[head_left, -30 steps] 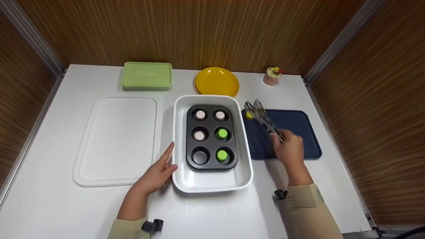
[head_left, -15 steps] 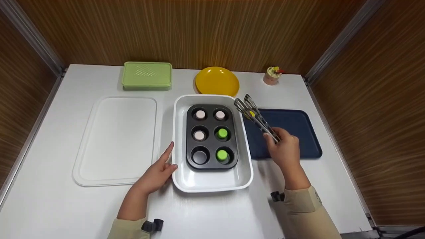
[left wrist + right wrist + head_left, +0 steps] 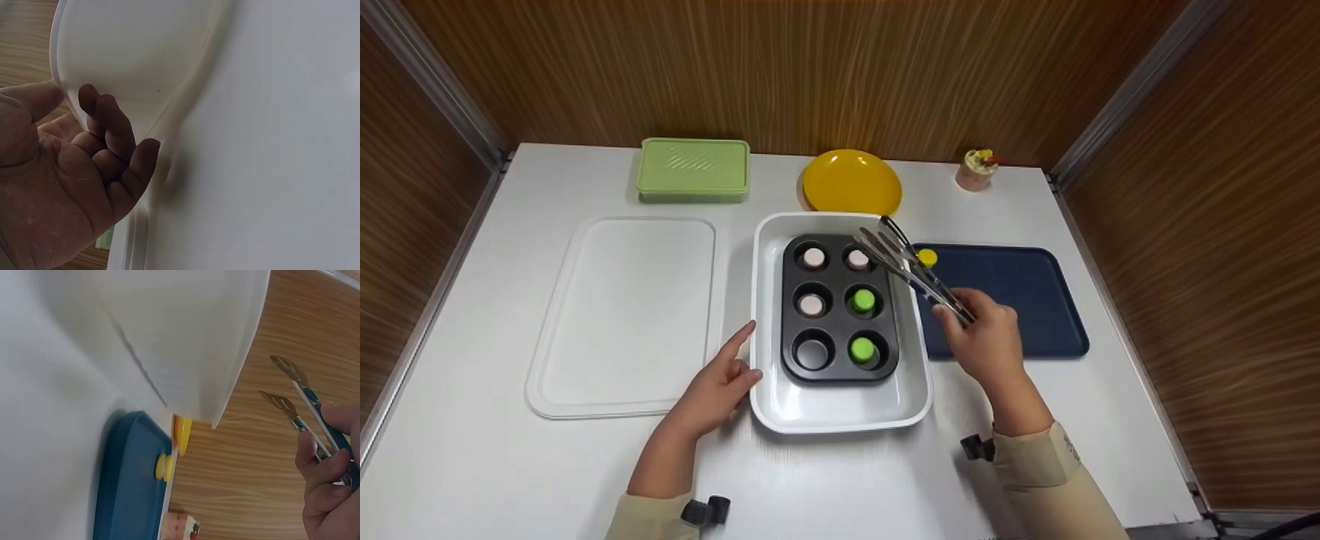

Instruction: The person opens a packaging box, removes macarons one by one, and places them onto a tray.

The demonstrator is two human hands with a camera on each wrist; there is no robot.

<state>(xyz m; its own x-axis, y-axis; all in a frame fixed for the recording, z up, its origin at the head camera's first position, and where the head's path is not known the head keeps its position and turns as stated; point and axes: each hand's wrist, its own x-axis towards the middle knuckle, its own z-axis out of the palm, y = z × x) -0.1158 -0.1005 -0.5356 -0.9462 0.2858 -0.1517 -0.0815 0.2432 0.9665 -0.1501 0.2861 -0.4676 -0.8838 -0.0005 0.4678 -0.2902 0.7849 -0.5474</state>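
Observation:
In the head view my left hand (image 3: pixel 718 386) touches the left rim of a white basin (image 3: pixel 840 411) with its extended index finger and thumb; the left wrist view shows the other fingers loosely bent beside the wall. A dark muffin tin (image 3: pixel 838 330) lies inside. Three cups hold pale pink macaron-like pieces (image 3: pixel 811 305), two hold green ones (image 3: pixel 862 349), and the front-left cup shows its bare bottom. Metal tongs (image 3: pixel 936 292), gripped by my right hand (image 3: pixel 986 341), reach over the basin's right rim, arms spread around nothing. A yellow macaron (image 3: pixel 927 258) sits on the navy tray (image 3: pixel 1005 300).
A white lid (image 3: pixel 626 315) lies left of the basin. Along the back stand a green lidded box (image 3: pixel 694 169), a yellow plate (image 3: pixel 852 181) and a small decorated dessert cup (image 3: pixel 976 172). Wood-grain panels border the table.
My right hand has moved left with the tongs, from above the yellow macaron to over the tin's far right cup. The macaron stays on the tray. My left hand has stayed in place.

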